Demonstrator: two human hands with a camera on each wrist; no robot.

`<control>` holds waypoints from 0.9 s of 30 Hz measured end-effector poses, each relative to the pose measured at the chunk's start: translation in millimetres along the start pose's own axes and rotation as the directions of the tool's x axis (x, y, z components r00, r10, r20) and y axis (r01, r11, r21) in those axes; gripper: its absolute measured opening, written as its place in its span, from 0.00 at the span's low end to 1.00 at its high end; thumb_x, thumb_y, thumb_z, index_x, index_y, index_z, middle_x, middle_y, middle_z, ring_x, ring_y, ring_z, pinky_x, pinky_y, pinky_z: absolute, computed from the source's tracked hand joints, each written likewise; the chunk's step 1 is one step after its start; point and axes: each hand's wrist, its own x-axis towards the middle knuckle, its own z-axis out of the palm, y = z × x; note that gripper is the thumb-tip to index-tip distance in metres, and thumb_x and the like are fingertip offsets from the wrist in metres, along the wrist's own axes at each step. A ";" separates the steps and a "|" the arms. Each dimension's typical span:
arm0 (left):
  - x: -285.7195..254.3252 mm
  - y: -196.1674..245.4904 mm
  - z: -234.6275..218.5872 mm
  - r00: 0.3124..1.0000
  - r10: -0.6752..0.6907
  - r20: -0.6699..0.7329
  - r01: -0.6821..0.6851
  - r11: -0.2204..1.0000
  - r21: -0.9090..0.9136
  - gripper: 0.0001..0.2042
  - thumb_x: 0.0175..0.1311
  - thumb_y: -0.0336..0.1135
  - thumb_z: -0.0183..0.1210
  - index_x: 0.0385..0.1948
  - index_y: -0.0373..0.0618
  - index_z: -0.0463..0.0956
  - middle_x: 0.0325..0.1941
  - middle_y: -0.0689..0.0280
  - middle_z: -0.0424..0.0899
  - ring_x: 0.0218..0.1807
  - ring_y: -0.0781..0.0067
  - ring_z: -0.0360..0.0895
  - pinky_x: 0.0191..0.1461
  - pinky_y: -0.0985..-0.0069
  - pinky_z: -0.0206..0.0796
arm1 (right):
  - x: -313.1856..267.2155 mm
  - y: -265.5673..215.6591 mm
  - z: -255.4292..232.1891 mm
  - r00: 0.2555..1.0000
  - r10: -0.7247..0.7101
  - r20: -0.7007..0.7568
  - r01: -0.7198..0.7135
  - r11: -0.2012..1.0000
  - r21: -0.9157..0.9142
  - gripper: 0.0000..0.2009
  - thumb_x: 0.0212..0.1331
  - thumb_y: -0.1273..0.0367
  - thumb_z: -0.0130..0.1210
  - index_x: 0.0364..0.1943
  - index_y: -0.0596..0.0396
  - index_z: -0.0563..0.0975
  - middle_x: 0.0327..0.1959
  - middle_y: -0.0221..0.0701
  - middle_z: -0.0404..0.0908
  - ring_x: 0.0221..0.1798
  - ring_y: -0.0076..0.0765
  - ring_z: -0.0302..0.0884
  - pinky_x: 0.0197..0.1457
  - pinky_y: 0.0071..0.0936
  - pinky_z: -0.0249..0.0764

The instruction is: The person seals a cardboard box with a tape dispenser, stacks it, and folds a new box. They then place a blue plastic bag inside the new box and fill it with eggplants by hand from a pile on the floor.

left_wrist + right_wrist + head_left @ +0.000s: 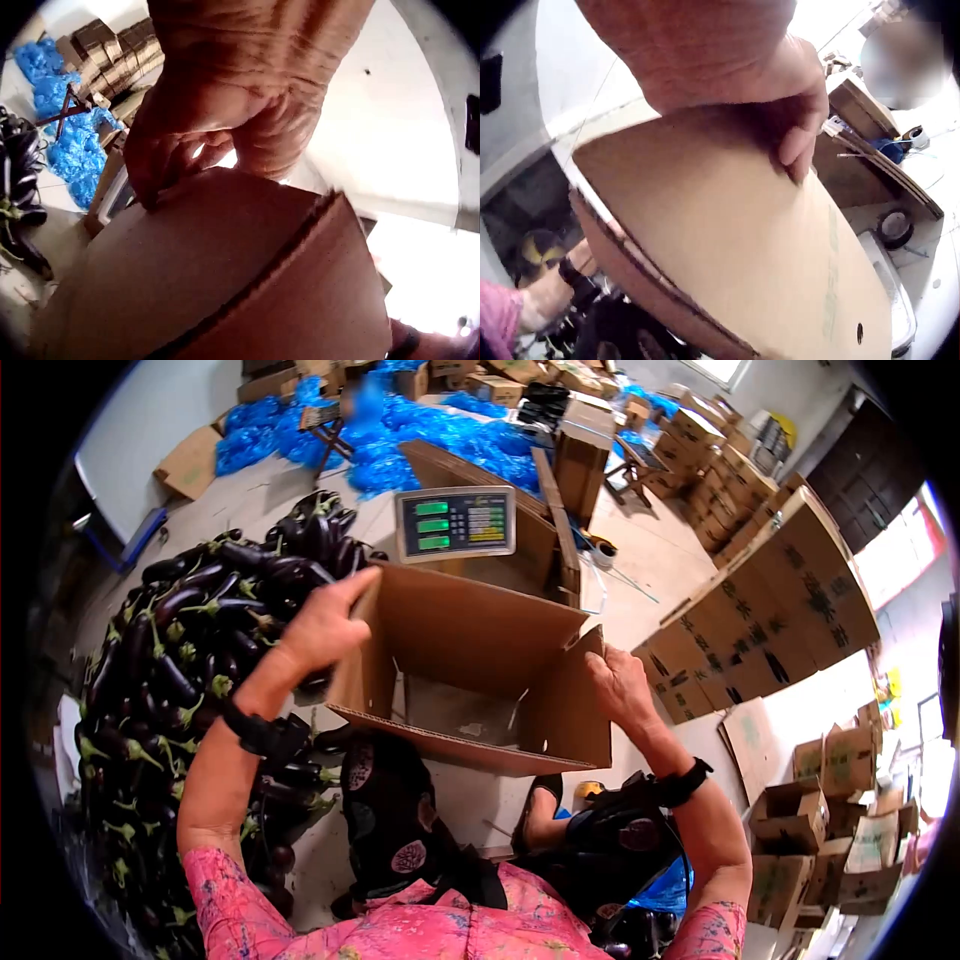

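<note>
An open-topped cardboard box [470, 625] stands tilted in front of the person's lap, its inside facing up. The left hand [325, 622] grips the top of its left wall, with the index finger stretched toward the far corner. In the left wrist view, that hand's fingers bend over the cardboard edge. On the opposite side, the right hand [622, 688] holds the upper edge of the right wall. The right wrist view shows a digit [799, 150] pressed against the cardboard face. Just behind the box rises a scale display [456, 522] with green lit readouts.
A large heap of eggplants [180, 650] lies at the left. Blue plastic bags [420, 445] cover the floor at the back. A printed cardboard stack [770, 610] leans at the right, with several boxes [845, 760] below it. Folding stools [635, 470] stand farther back.
</note>
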 end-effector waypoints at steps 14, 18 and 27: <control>-12.8 -59.0 31.4 0.978 0.018 0.209 0.040 0.962 -0.269 0.23 0.71 0.44 0.56 0.62 0.39 0.74 0.63 0.55 0.77 0.63 0.57 0.75 0.66 0.67 0.66 | 11.0 -63.2 121.5 0.563 -0.800 0.209 0.823 0.566 -0.051 0.37 0.58 0.65 0.63 0.73 0.48 0.60 0.77 0.42 0.54 0.75 0.58 0.55 0.72 0.51 0.60; -41.5 -49.3 22.5 0.951 0.096 0.295 0.160 0.665 -0.730 0.29 0.77 0.51 0.45 0.68 0.36 0.66 0.66 0.52 0.76 0.66 0.60 0.73 0.67 0.63 0.65 | 22.0 -57.5 134.5 0.459 -0.813 0.357 0.882 0.466 -0.072 0.37 0.58 0.63 0.64 0.72 0.47 0.61 0.78 0.37 0.54 0.76 0.55 0.53 0.70 0.52 0.62; -51.0 -31.2 43.2 0.954 -0.046 -0.296 -0.058 0.940 -0.335 0.34 0.77 0.55 0.41 0.74 0.38 0.52 0.68 0.42 0.72 0.69 0.51 0.70 0.71 0.64 0.59 | 24.8 -58.1 135.6 0.473 -0.821 0.319 0.874 0.483 -0.053 0.30 0.58 0.64 0.63 0.67 0.50 0.69 0.75 0.36 0.59 0.73 0.53 0.58 0.66 0.50 0.70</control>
